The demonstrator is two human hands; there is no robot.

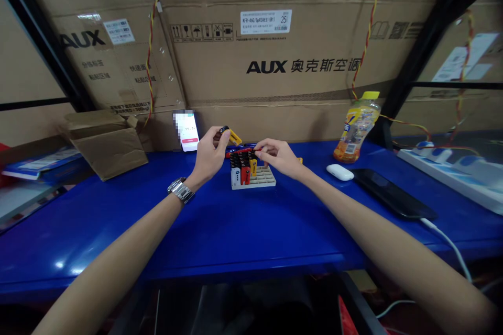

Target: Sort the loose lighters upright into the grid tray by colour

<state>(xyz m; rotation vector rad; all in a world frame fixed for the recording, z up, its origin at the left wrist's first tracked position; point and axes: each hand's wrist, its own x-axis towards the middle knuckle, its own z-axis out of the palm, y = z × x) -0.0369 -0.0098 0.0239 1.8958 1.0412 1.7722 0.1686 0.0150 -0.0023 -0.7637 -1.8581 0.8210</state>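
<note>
A pale slotted tray stands on the blue table, its left part filled with upright batteries in white, red and yellow wraps. Slots at its right front hold nothing. My left hand, wearing a metal watch, pinches a yellow and black battery above and left of the tray. Over the tray's right back side is my right hand, fingers closed together near the battery tops; what they hold is too small to make out. Red and blue items lie behind the batteries, and a bit of yellow shows beyond my right wrist.
Behind the blue table stand large cartons. A lit phone leans at the back left, near an open box. To the right are a bottle, white earbud case, black phone and power strip.
</note>
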